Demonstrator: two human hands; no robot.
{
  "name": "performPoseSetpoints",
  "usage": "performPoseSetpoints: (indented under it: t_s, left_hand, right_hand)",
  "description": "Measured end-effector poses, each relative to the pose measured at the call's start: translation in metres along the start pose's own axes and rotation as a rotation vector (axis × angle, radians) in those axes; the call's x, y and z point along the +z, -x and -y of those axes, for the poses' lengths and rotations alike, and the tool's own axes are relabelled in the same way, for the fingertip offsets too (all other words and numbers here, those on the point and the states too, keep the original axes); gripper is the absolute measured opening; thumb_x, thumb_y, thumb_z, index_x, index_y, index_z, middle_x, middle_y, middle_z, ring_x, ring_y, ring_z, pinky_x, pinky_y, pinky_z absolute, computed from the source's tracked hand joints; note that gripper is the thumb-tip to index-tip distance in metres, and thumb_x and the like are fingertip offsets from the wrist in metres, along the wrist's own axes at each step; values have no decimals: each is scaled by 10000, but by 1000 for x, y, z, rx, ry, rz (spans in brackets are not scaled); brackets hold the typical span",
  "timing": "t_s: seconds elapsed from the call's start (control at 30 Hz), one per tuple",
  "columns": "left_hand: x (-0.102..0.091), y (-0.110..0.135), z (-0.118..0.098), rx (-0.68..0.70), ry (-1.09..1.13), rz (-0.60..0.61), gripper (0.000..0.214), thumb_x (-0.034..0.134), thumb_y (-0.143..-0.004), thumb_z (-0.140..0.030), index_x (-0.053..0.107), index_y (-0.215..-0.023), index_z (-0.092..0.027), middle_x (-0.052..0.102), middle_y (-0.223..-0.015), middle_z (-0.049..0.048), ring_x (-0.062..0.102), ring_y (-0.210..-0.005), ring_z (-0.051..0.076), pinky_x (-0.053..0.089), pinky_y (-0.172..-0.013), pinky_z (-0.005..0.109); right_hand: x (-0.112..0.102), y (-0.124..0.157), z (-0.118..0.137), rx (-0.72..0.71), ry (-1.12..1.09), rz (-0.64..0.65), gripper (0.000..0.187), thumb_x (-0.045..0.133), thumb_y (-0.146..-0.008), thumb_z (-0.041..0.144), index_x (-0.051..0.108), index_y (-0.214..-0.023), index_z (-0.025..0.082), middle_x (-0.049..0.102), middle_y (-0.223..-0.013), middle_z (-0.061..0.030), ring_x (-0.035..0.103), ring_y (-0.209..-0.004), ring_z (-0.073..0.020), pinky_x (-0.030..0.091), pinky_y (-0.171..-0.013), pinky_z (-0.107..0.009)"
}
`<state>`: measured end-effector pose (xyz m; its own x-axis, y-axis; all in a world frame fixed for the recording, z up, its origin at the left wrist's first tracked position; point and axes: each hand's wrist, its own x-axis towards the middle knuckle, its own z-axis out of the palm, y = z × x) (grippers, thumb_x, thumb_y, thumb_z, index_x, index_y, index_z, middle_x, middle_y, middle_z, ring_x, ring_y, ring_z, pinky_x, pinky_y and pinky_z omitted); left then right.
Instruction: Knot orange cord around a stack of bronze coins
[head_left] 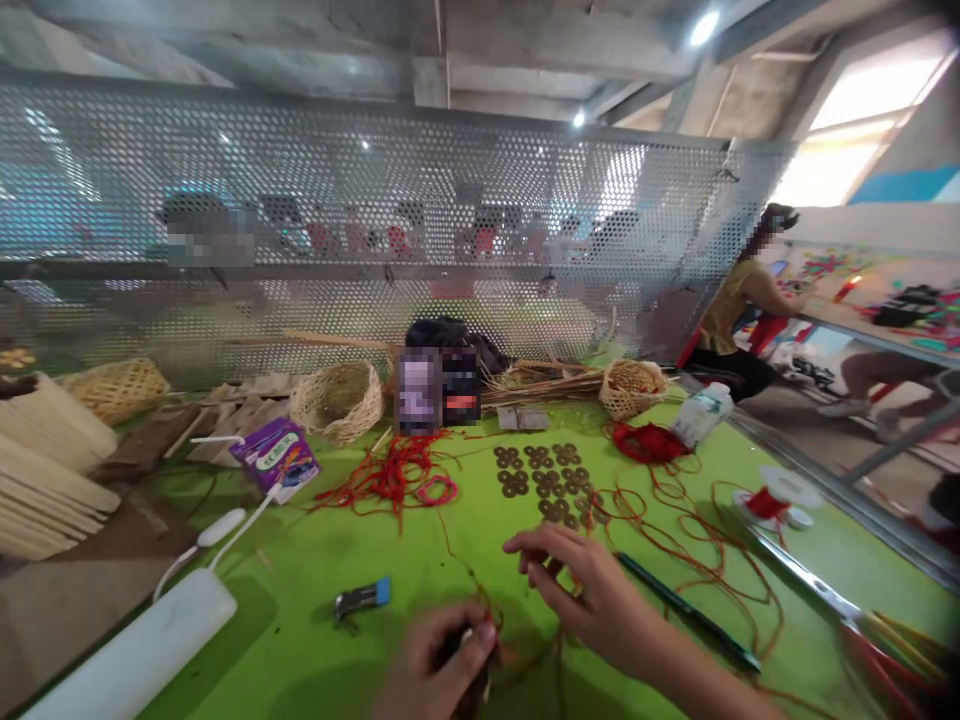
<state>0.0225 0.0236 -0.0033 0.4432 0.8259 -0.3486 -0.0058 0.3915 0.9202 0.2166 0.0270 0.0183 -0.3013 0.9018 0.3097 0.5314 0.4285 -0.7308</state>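
My left hand, at the lower middle over the green table, is closed in a pinch on a thin red cord. Something small and dark sits in the same grip, too blurred to name. To its right, my right hand hovers with fingers loosely stretched and apart, and a bit of orange cord shows in the gap by its thumb. Just beyond it lie several round brown coins grouped in clusters. Loose orange-red cord loops over the table to the right, past a dark green pen-like stick.
Red cords lie tangled beyond my left hand, near nail clippers. A white power strip is at left. Scissors, a thread spool and a bottle stand right. Baskets line the back; a person sits beyond.
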Motion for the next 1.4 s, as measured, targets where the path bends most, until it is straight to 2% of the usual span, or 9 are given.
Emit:
performPoseSetpoints:
  t_s: [0.1,0.13,0.33,0.53,0.7,0.83,0.93,1.2,1.4]
  left_hand:
    - [21,-16,-24,95,-155,-16,471,692,-626,-621,619,-661,-156,495,-507,-36,421,-453,94,340,-436,198]
    - [28,-22,-32,116,-195,36,452,683,-648,-602,613,-645,-155,466,-493,-43,416,-452,97,336,-432,200]
    - [49,-55,-56,220,-190,133,412,641,-706,-558,578,-646,-155,400,-474,-63,361,-443,87,290,-424,196]
    - [45,-65,-51,157,-189,170,405,644,-706,-552,586,-645,-156,385,-456,-70,332,-414,79,268,-412,191]
    - [43,-68,-45,158,-213,159,398,640,-712,-545,571,-630,-162,392,-466,-66,328,-423,82,257,-406,189]
    - [45,-68,-46,176,-198,118,432,641,-697,-577,555,-617,-162,397,-482,-62,344,-444,86,269,-421,189]
    - [45,-68,-46,197,-187,120,429,624,-723,-578,576,-658,-156,425,-509,-52,374,-476,94,294,-448,192]
    - [44,-63,-49,281,-221,11,351,570,-813,-504,591,-747,-160,450,-563,-43,410,-526,109,316,-482,197]
    - [41,-66,-50,322,-216,-1,359,571,-809,-518,583,-749,-164,446,-562,-43,425,-539,111,329,-484,192]
  right_hand:
    - [-3,12,-7,-11,-59,-53,317,463,-876,146,578,-1161,224,658,-889,-43,624,-792,-132,492,-742,-240]
    - [-4,12,-9,-18,-70,-75,327,462,-869,140,579,-1162,223,663,-903,-47,625,-789,-132,495,-734,-239]
    - [-20,4,-18,16,-2,-287,148,496,-863,193,640,-837,168,642,-678,-29,587,-585,-117,475,-564,-203]
    - [-31,3,-18,91,-46,-361,156,492,-873,242,615,-803,177,640,-657,-20,601,-550,-116,483,-541,-205]
    - [-28,9,-18,113,-196,-387,235,482,-874,234,477,-1105,191,641,-882,-51,634,-743,-142,521,-689,-250]
    - [-22,15,-16,106,-79,-316,62,496,-873,243,516,-908,197,623,-810,-35,597,-743,-144,483,-684,-236]
    - [-18,15,-15,109,-43,-291,104,476,-882,225,512,-789,198,586,-677,-1,554,-608,-120,444,-593,-204]
    - [-19,19,-7,130,-53,-282,118,461,-876,212,490,-762,196,467,-596,35,414,-496,-97,326,-469,-185]
    - [-22,21,-5,147,-95,-304,112,468,-830,171,454,-722,198,387,-570,57,365,-479,-83,295,-464,-179]
